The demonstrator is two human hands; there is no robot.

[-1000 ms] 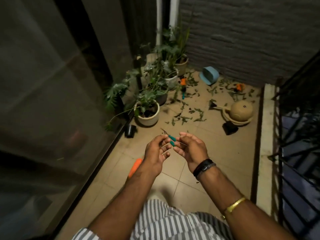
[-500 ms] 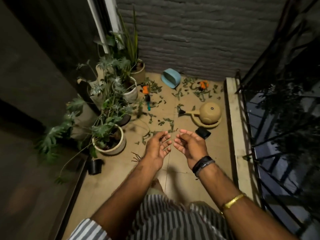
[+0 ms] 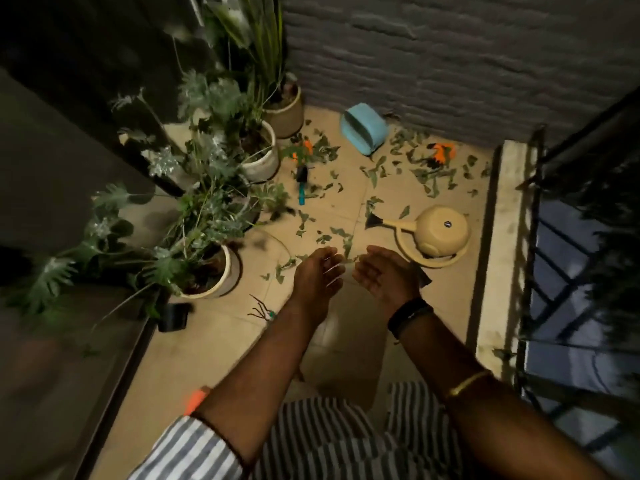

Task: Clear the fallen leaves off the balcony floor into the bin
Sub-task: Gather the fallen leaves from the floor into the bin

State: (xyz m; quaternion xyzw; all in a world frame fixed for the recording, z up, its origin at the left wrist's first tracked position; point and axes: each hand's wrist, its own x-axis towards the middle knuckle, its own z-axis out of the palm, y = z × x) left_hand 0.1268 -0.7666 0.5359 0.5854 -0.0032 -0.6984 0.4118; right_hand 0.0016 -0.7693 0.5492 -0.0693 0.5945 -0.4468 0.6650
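My left hand (image 3: 317, 275) and right hand (image 3: 384, 278) hang side by side above the balcony floor (image 3: 225, 341), fingers loosely spread, palms turned toward each other, holding nothing. Fallen leaves (image 3: 429, 174) lie scattered over the tiles ahead of my hands, thickest near the tipped blue bin (image 3: 363, 131) by the wall. A beige watering can (image 3: 440, 233) sits just beyond my right hand.
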